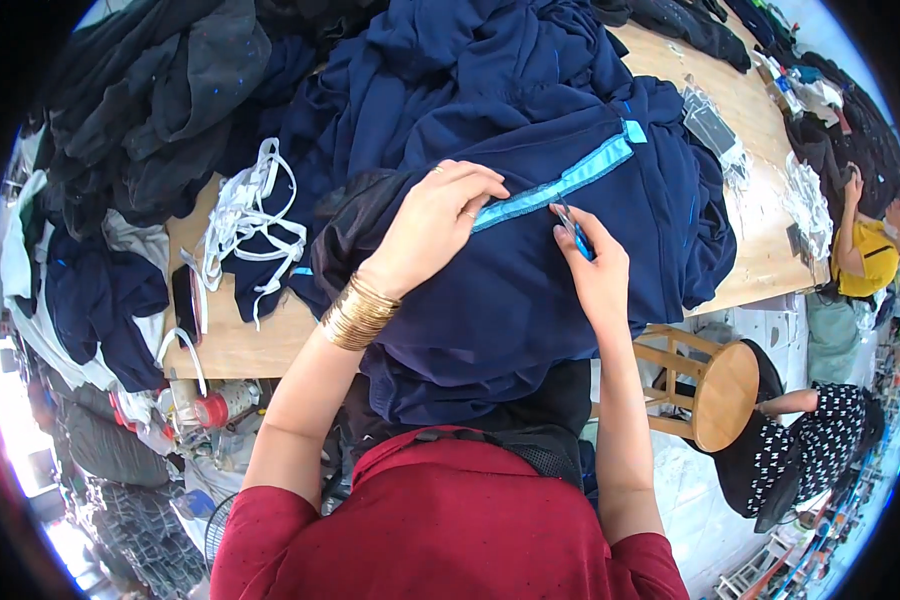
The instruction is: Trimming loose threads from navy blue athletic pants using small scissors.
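A large navy garment lies across the table edge and hangs down in front of me. Along its opening runs a shiny light blue strip, slanting up to the right. My left hand, with gold bangles above it, pinches the strip's lower left end between thumb and fingers. In my right hand is a small pair of thread snips with blue on the handle. Their tips point up at the strip's lower edge, close to its middle. Whether the blades touch the cloth I cannot tell.
The wooden table carries black cloth, tangled white straps and a bundle of grey tags. A round wooden stool stands at the right. Two other people are there, one in a yellow top.
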`<state>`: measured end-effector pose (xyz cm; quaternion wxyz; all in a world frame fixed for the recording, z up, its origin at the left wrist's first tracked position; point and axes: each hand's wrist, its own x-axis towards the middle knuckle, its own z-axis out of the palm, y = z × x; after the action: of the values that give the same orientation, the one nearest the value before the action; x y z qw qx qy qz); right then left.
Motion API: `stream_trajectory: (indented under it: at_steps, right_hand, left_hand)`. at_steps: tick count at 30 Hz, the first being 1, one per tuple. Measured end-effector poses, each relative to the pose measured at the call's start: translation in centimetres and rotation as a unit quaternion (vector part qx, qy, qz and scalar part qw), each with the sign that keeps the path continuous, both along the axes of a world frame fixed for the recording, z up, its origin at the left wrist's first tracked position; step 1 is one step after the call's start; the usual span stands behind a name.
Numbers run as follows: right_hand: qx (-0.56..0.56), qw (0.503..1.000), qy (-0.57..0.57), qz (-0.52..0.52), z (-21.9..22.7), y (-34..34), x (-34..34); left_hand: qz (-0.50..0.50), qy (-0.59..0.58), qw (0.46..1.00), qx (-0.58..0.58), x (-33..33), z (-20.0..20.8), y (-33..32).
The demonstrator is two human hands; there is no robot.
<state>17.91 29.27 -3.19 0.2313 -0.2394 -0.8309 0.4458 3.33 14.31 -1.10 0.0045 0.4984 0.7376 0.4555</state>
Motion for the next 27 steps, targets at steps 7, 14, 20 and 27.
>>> stream_trajectory:
  at_steps: [7,14,20,27]
  right_hand:
    - [-0.006,1.0,-0.008,0.005,-0.8,0.6,0.2]
    - [-0.007,1.0,0.001,0.005,-0.7,0.8,0.1]
    - [-0.009,1.0,-0.004,-0.001,-0.1,0.9,0.6]
    - [-0.009,1.0,-0.001,0.005,0.6,0.4,0.4]
  left_hand:
    - [-0.063,0.047,0.995,-0.061,-1.0,0.6,0.7]
    - [-0.131,0.161,0.962,-0.176,-2.0,1.3,1.4]
    - [-0.177,0.247,0.937,-0.174,-3.5,0.2,1.2]
    - [-0.155,0.37,0.897,-0.186,-3.1,0.3,2.3]
